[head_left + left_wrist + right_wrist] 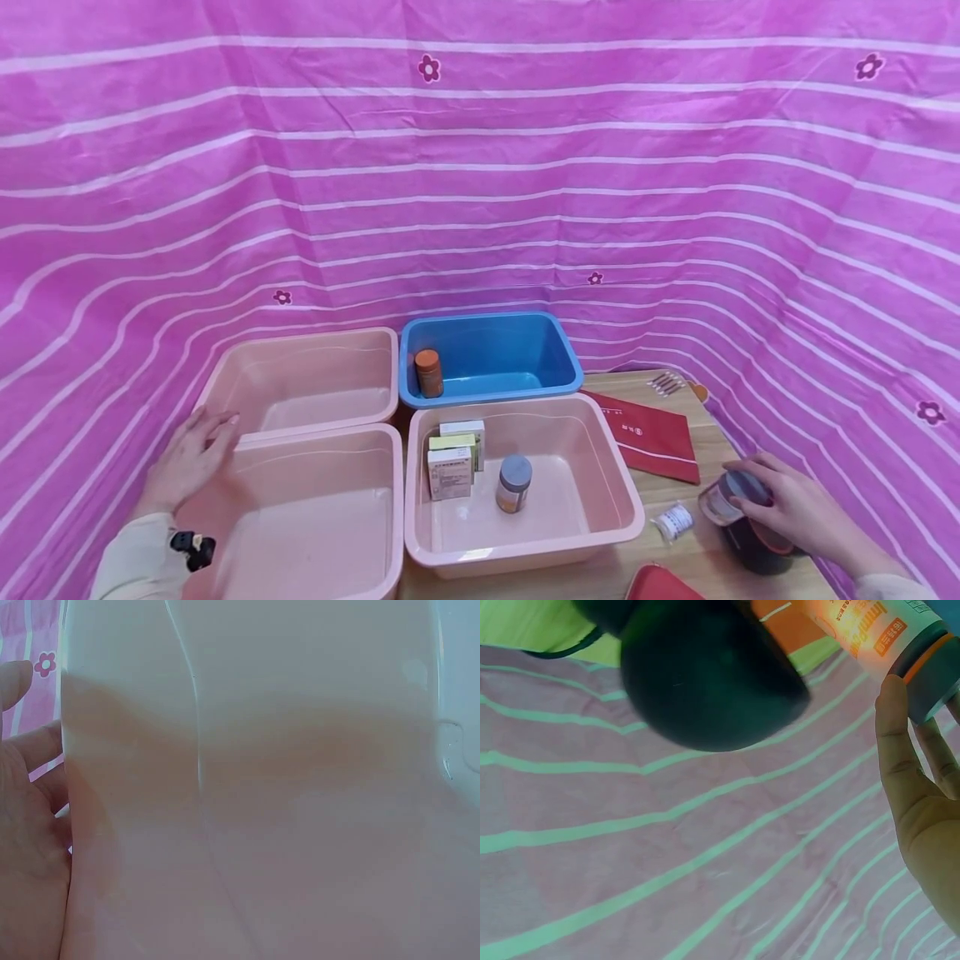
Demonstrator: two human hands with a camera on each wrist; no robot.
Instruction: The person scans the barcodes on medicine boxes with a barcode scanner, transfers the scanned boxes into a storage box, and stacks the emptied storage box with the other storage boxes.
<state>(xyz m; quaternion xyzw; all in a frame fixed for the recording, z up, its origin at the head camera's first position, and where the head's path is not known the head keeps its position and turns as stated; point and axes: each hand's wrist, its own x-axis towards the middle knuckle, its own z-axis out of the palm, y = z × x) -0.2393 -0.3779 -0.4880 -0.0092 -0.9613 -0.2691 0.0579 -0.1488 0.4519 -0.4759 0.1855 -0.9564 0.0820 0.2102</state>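
In the head view my left hand (193,457) rests at the left rim where the two pink basins meet. The left wrist view shows its fingers (39,746) outside the basin's wall. My right hand (798,504) holds a pill bottle with a grey lid (723,500) at the table's right side. In the right wrist view the thumb and fingers pinch the bottle (881,626) by its lid. Just below the bottle is a black rounded object (757,550). A small white bottle (673,522) lies to its left.
The near middle pink basin (525,546) holds several small boxes (450,475) and a grey-lidded bottle (514,483). An orange-capped bottle (429,373) stands in the blue basin (491,319). A red packet (652,437) and red case (660,583) lie on the table.
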